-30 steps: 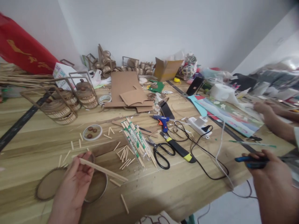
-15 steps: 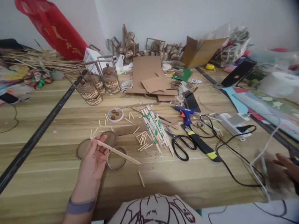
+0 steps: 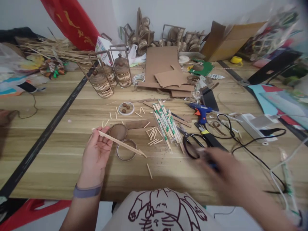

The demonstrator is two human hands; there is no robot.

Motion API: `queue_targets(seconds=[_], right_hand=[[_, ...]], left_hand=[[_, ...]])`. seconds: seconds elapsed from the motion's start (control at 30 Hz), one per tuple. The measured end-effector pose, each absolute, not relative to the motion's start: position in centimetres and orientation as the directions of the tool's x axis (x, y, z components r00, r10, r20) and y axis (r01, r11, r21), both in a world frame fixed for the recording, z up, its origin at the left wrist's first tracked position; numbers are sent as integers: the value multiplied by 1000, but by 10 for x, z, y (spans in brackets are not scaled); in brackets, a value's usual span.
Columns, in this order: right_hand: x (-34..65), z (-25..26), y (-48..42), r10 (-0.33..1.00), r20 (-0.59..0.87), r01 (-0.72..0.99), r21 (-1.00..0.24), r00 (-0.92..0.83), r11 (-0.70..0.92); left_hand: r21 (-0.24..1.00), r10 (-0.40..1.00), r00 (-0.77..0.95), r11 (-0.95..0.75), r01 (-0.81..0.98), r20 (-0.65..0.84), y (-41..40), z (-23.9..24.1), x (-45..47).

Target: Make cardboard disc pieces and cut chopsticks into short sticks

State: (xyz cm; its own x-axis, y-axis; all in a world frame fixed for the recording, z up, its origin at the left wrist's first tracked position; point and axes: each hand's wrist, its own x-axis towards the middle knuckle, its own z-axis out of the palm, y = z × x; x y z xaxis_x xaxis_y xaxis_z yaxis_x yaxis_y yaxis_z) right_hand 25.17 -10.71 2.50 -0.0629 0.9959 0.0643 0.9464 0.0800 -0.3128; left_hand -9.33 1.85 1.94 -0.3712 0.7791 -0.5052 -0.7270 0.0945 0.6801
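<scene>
My left hand [image 3: 96, 154] pinches a long wooden stick [image 3: 120, 143] near its left end and holds it slanting over the wooden table [image 3: 48, 154]. Under the stick lie a round cardboard disc [image 3: 117, 131] and a ring [image 3: 126, 154]. My right hand [image 3: 226, 175] is blurred by motion over the table's front, beside the black scissors [image 3: 191, 144] and a black-and-yellow utility knife [image 3: 209, 138]. Something dark and blue shows in it; its fingers are smeared. A bundle of wrapped chopsticks [image 3: 166, 123] and short cut sticks lie between the hands.
A blue glue gun [image 3: 201, 110], a power strip [image 3: 258, 126] with black cables, cardboard sheets [image 3: 166, 72], woven stacked basket models in frames [image 3: 108, 78], a small dish of brown beads [image 3: 125, 108], a red bag [image 3: 72, 22] and dry straw at the back left.
The view swung left and down. My right hand came in from the far right toward the scissors. My left hand still holds the stick.
</scene>
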Motion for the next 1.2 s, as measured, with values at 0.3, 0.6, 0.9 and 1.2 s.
queue_targets(seconds=[0.3,0.6,0.9,1.2], right_hand=[[111,-10,-59,752,-305,807,-318,-584,497],[147,-3,2,930,-79,925,-161,-360,344],[193,27,-7,988,-91,607,-795,-128,6],[169,35,-14,918,-194,549,-835,-347,31]], left_hand=[[702,771,-433,26,-711,-467,4,16,-115],[719,835,-351,74,-691,-423,4,12,-99],[844,925,-185,202,-496,-331,18,16,-50],[930,977,-6,202,-306,-214,33,16,5]])
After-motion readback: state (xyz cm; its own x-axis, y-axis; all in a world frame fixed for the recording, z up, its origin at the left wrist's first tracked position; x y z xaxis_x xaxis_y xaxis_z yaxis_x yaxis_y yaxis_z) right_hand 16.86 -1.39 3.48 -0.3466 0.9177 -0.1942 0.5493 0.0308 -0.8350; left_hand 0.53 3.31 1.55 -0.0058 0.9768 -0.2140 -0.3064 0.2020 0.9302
